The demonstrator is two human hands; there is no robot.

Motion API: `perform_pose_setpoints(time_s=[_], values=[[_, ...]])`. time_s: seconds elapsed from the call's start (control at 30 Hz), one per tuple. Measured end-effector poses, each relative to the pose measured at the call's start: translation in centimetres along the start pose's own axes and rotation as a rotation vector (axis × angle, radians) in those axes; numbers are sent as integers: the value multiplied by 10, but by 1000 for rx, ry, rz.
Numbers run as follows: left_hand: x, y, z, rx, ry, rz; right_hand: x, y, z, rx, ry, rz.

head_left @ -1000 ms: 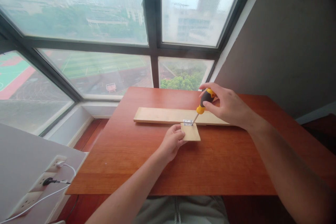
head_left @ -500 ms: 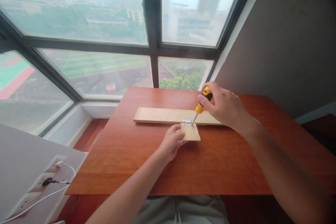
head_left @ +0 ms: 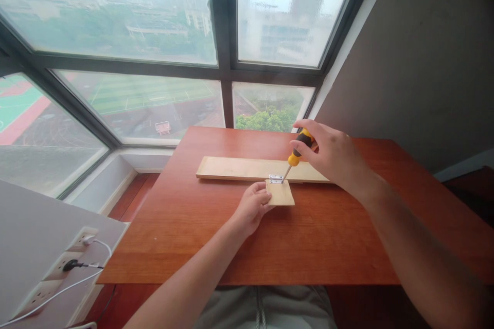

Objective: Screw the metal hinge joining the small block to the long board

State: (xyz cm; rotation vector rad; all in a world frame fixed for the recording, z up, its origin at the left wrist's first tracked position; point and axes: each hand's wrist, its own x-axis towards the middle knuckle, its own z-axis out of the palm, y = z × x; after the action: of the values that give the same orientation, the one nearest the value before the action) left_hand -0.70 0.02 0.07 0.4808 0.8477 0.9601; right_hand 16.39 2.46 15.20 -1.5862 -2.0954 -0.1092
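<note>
My left hand (head_left: 255,206) pinches the left edge of a small square wooden board (head_left: 281,194), thumb on top and fingers beneath. A silver metal hinge (head_left: 275,179) lies across that board's far edge, meeting a long pale wooden plank (head_left: 235,167) behind it. My right hand (head_left: 332,157) is around the handle of a yellow and black screwdriver (head_left: 295,157), with thumb and forefinger loosened. The screwdriver tilts, its tip at the hinge's right end. Whatever screw is under the tip is too small to make out, and my right hand covers the plank's right end.
The pieces rest at the middle of a reddish-brown wooden table (head_left: 185,236). Behind it stand large dark-framed windows (head_left: 227,69). Wall sockets (head_left: 64,267) with plugged-in white and black cables are at the lower left, beside the table's left edge.
The fingers of my right hand have shifted and loosened on the screwdriver handle, the forefinger straighter. The left hand, small board and plank stay in place.
</note>
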Motion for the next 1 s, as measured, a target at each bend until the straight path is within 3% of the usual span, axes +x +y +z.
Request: perform_pose_setpoints(time_s=[0.1, 0.2, 0.5, 0.77, 1.0], values=[[0, 0, 0, -2, 1, 2, -2, -4, 1, -184, 49, 32], [-1, 0, 0, -1, 1, 2, -4, -7, -1, -234, 24, 75], [1, -1, -1, 24, 3, 8, -4, 6, -4, 209, -96, 20], [-1, -1, 0, 19, -12, 14, -3, 2, 0, -174, 93, 30], [-2, 1, 0, 58, -10, 12, 0, 3, 1, -291, 87, 72]])
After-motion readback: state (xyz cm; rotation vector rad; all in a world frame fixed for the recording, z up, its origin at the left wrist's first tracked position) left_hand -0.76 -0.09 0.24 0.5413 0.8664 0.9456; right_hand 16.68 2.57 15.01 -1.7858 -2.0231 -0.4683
